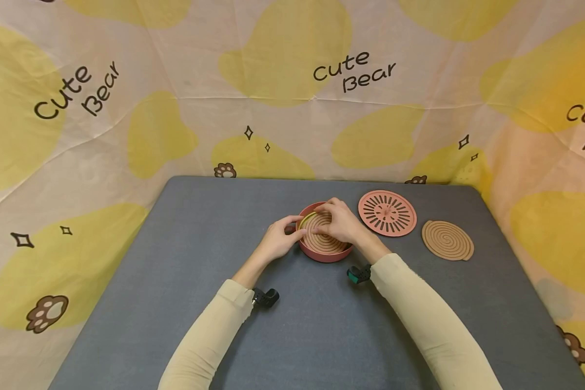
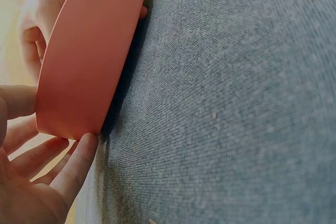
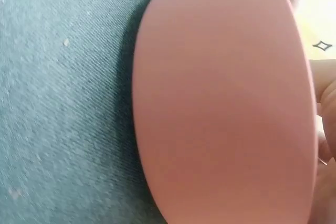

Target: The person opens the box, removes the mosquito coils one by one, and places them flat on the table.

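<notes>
Table with a flat, grey-blue cloth top (image 1: 141, 260) holds a round, smooth pink dish (image 1: 325, 257), a flat pink lid with slots (image 1: 387, 213), and two tan spiral coils: the inside coil (image 1: 327, 247) in the dish, the outside coil (image 1: 447, 240) just right of the lid. The coils look light, stiff and easy to snap, so hold their edges gently. The left hand (image 1: 275, 239) grips the dish's side. The right hand (image 1: 341, 223) bends over the inside coil; I can't tell if it pinches. Count: one dish, one lid, two coils, two hands.

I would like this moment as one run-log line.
left hand: holds pink dish | right hand: touches coil inside | slotted lid: on table
</notes>
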The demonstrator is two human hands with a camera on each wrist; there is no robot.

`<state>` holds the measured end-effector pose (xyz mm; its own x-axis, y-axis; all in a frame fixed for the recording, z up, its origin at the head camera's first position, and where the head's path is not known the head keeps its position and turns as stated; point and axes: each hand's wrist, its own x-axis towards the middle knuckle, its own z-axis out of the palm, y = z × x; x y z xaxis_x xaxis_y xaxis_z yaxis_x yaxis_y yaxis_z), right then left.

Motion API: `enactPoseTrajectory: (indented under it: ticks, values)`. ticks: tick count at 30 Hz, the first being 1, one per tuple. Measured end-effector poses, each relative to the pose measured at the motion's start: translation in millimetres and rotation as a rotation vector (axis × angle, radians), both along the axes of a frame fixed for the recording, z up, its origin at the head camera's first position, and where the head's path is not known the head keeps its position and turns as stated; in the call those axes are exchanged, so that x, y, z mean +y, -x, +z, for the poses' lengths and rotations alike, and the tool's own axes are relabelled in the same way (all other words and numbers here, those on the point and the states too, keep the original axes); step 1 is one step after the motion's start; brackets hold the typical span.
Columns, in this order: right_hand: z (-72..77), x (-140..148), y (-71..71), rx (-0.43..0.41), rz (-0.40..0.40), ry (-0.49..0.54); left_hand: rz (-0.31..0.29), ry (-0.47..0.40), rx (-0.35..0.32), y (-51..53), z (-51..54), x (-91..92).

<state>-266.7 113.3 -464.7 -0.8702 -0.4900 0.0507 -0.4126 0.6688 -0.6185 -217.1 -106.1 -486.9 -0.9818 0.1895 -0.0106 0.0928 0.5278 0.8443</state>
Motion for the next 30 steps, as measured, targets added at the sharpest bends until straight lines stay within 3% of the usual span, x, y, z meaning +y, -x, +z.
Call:
enactPoseTrajectory:
  ticks: [15,24,30]
  values:
    - [5.5,14.3,3.5,-0.013,0.019,0.074,0.003,0.006,0.007,0.7,-1.1,-0.3]
    - [3.4,17.5,5.7,-0.035,-0.023,0.170,0.007,0.008,-0.003,0.1,-1.4,0.1]
    - [11.9,21.5,6.1,-0.039,-0.050,0.206,0.005,0.010,-0.003,0.3,-0.3,0.6]
